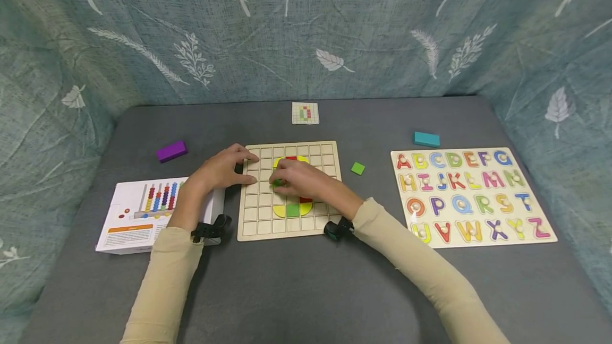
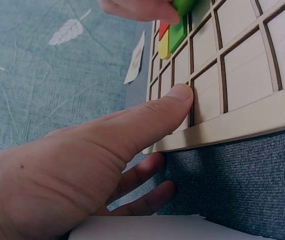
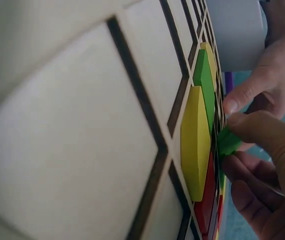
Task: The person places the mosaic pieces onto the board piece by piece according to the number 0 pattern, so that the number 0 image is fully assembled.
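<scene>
Meanwhile, your left hand [image 1: 224,170] lay flat, steadying the board [image 1: 252,227], while your right hand [image 1: 298,179] pinched a green tile [image 3: 227,141] over it.

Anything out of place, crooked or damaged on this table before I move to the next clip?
Nothing looks damaged or spilled. Three pieces lie loose on the grey table, off the grid board: a green square tile, a purple block and a teal block. The right hand pinches a green tile at the board; the left hand steadies its edge.
</scene>
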Available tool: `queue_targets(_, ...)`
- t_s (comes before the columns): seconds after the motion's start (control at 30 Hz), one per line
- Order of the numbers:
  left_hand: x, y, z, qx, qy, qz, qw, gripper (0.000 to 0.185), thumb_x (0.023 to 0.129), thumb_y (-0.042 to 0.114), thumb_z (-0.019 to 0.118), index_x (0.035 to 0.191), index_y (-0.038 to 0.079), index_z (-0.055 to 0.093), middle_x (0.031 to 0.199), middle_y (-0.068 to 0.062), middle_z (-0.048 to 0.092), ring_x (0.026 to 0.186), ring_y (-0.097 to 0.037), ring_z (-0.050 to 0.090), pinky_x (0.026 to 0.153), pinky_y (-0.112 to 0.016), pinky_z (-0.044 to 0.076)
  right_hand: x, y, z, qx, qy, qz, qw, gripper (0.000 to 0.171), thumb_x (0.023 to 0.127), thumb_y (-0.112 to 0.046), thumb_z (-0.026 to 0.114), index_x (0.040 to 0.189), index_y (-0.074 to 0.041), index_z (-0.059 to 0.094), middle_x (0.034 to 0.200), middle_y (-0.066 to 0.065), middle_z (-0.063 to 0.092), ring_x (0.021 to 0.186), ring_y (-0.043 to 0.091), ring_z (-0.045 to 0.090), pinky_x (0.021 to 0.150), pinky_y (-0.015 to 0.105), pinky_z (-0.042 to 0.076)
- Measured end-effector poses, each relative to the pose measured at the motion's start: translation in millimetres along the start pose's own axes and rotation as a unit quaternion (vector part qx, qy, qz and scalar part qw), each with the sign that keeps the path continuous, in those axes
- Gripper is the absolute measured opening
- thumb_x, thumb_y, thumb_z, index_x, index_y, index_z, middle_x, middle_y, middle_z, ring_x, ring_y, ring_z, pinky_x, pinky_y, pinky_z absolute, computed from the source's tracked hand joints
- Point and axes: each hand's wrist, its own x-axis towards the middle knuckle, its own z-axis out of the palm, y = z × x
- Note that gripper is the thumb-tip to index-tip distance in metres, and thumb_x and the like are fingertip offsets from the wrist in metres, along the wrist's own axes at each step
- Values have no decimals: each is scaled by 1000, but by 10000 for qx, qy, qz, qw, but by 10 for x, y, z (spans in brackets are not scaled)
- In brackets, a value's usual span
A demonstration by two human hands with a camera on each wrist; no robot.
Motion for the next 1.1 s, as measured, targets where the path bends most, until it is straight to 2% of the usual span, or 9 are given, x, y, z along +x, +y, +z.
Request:
queue_targets(0.2, -14, 12, -21, 15, -3, -45, 10000, 52, 88, 25, 72, 136, 11, 56, 133, -14, 46, 119, -33, 50, 96, -53, 43, -28, -6, -15, -78, 3, -1, 10000, 18, 93, -19, 66, 107, -12, 74, 106, 5, 65, 91, 15, 60, 80, 24, 51)
queue_targets(0.4, -16, 10, -24, 4, -25, -71, 10000, 52, 88, 26, 72, 136, 11, 56, 134, -14, 46, 121, -34, 50, 97, -54, 43, -42, -12, -26, -41, -103, -16, 9999, 23, 93, -18, 66, 114, -12, 73, 104, 7, 63, 88, 15, 59, 78, 23, 50)
queue_targets(0.6, -15, 4, -19, -21, -50, -59, 10000, 52, 89, 28, 71, 136, 12, 56, 135, -14, 45, 122, -35, 49, 98, -54, 43, -38, -20, -14, -216, -98, -176, 9996, 18, 92, -16, 66, 105, -10, 77, 98, 8, 63, 83, 15, 56, 76, 24, 49)
queue_targets(0.7, 0, 12, -15, -25, -60, -22, 10000, 53, 89, 28, 71, 136, 11, 56, 135, -15, 45, 121, -35, 49, 97, -54, 43, -90, -26, -42, -296, -85, -151, 9994, 17, 93, -18, 66, 103, -11, 77, 100, 7, 63, 86, 16, 56, 77, 24, 49)
queue_targets(0.77, 3, 10, -17, -33, -84, -36, 10000, 53, 89, 27, 71, 136, 11, 56, 134, -15, 45, 121, -34, 49, 97, -53, 43, -162, -16, -79, -201, 30, -27, 9998, 18, 93, -20, 66, 105, -11, 76, 102, 7, 63, 89, 16, 56, 79, 25, 49)
queue_targets(0.87, -12, 4, -22, -41, -85, -19, 10000, 54, 88, 27, 72, 137, 9, 55, 134, -16, 45, 120, -35, 49, 96, -54, 43, -335, 45, -155, 154, 396, 384, 9984, 23, 91, -23, 68, 109, -11, 74, 105, 6, 64, 91, 17, 58, 78, 27, 50)
queue_targets(1.0, -17, -15, -15, -79, -58, 11, 10000, 53, 88, 25, 72, 137, 9, 55, 135, -15, 45, 121, -35, 49, 98, -54, 42, -674, 241, -255, 554, 975, 1045, 9882, 30, 90, -21, 70, 116, -8, 71, 107, 9, 64, 86, 18, 60, 72, 30, 49)
queue_targets(1.1, -5, -18, 3, -123, -43, 50, 9999, 53, 88, 24, 72, 136, 9, 55, 135, -15, 46, 122, -35, 49, 99, -54, 42, -951, 416, -301, 532, 1217, 1487, 9799, 33, 90, -20, 70, 120, -6, 68, 110, 11, 62, 84, 19, 61, 69, 31, 49)
